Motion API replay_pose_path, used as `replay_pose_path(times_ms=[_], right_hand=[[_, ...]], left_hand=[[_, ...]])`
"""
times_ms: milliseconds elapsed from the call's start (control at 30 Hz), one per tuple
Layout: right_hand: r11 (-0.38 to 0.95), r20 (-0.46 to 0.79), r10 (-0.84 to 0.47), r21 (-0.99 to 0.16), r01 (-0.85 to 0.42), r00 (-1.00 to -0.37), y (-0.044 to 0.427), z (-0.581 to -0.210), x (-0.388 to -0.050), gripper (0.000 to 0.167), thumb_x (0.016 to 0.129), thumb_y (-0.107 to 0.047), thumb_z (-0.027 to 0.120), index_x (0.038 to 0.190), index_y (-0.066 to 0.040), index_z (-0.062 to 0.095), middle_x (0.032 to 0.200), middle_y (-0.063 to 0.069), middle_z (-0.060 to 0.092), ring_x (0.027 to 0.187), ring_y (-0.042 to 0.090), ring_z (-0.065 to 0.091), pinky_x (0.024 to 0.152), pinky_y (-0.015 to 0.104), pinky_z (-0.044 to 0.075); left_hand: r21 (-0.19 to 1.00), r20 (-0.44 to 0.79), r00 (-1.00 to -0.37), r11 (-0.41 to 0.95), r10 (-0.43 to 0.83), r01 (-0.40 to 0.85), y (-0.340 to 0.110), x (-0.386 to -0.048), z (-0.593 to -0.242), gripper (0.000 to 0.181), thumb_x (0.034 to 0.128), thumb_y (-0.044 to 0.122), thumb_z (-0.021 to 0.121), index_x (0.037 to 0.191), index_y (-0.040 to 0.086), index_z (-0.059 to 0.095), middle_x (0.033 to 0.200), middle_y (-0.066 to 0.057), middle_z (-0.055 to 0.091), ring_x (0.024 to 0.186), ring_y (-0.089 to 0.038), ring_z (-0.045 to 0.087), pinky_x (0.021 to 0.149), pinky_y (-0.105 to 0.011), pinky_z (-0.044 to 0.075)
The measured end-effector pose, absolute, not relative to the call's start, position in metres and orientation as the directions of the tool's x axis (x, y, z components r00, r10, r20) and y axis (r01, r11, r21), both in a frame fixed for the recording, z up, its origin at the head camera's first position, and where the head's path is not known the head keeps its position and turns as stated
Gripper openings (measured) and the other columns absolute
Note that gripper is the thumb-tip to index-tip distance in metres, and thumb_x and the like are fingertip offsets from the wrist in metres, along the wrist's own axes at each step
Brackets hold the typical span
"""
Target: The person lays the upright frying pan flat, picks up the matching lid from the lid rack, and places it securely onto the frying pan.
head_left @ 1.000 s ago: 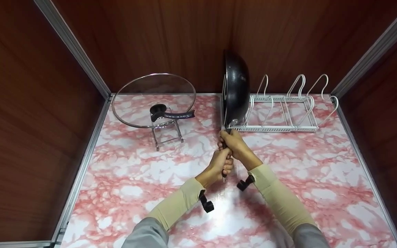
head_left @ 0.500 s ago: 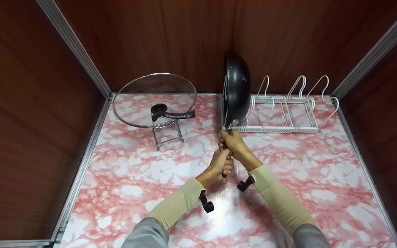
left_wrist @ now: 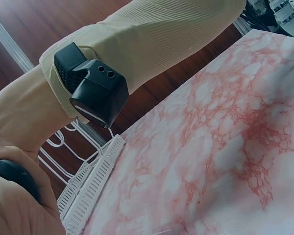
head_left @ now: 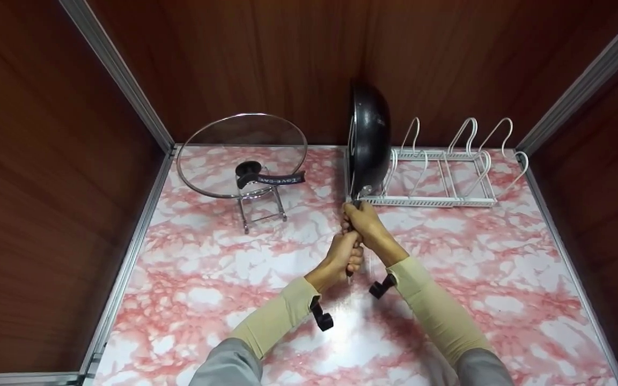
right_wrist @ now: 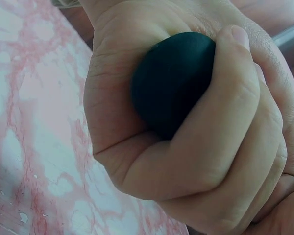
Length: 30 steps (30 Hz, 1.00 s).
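Note:
A black wok (head_left: 372, 134) stands on edge at the left end of a white wire rack (head_left: 411, 201), its hollow side turned left. Its handle points toward me, and both fists are wrapped round it. My right hand (head_left: 367, 222) grips near the pan, and my left hand (head_left: 342, 254) holds lower down, just below the right. A dark rounded piece of the handle (right_wrist: 174, 81) shows inside curled fingers in the right wrist view. The left wrist view also shows the black handle (left_wrist: 15, 177) inside a fist. Whether the wok's weight rests on the rack, I cannot tell.
To the left, a glass lid (head_left: 207, 128) with a metal rim and black knob (head_left: 248, 169) leans on a small chrome stand (head_left: 260, 219). Wooden panels (head_left: 287, 64) with metal edging close in the back and sides of the red-and-white marbled tabletop (head_left: 207, 300).

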State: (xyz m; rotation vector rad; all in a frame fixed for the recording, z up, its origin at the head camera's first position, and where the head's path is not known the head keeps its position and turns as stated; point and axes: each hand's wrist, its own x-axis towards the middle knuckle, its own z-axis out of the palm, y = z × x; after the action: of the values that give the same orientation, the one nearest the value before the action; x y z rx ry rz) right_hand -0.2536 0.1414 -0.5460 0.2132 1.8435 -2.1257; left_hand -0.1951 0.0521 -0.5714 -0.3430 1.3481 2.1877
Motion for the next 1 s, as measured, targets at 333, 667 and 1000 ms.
replay_pose_path(times_ms=[333,667,1000], right_hand=[[-0.110,-0.305,-0.147,-0.940,0.322,-0.941,0.1416,-0.5456,-0.2522,0.035,0.106,-0.004,0.041,0.072,-0.009,0.044,0.057,-0.003,0.046,0.047,0.009,0.046,0.047,0.023,0.046],[-0.089,-0.307,-0.135,-0.943,0.321,-0.942,0.1407,-0.5448,-0.2524,0.033,0.107,-0.007,0.042,0.074,-0.009,0.045,0.057,-0.003,0.048,0.046,0.009,0.048,0.047,0.022,0.047],[-0.094,-0.315,-0.141,-0.939,0.329,-0.939,0.1416,-0.5433,-0.2513,0.032,0.107,-0.008,0.043,0.075,-0.008,0.045,0.057,-0.003,0.047,0.046,0.009,0.048,0.046,0.022,0.047]], left_hand=[[0.750,-0.477,-0.826,-0.351,0.301,-0.561,0.0531,-0.1940,-0.5714,0.028,0.0888,0.013,0.050,0.064,0.020,0.038,0.049,0.014,0.028,0.038,0.002,0.025,0.031,-0.015,0.022],[0.749,-0.478,-0.824,-0.350,0.303,-0.563,0.0520,-0.1930,-0.5694,0.028,0.0899,0.013,0.049,0.065,0.020,0.038,0.049,0.014,0.028,0.038,0.002,0.025,0.032,-0.015,0.022],[0.745,-0.478,-0.823,-0.355,0.306,-0.565,0.0525,-0.1920,-0.5679,0.028,0.0898,0.012,0.050,0.065,0.020,0.039,0.049,0.013,0.028,0.038,0.002,0.025,0.031,-0.015,0.023]])
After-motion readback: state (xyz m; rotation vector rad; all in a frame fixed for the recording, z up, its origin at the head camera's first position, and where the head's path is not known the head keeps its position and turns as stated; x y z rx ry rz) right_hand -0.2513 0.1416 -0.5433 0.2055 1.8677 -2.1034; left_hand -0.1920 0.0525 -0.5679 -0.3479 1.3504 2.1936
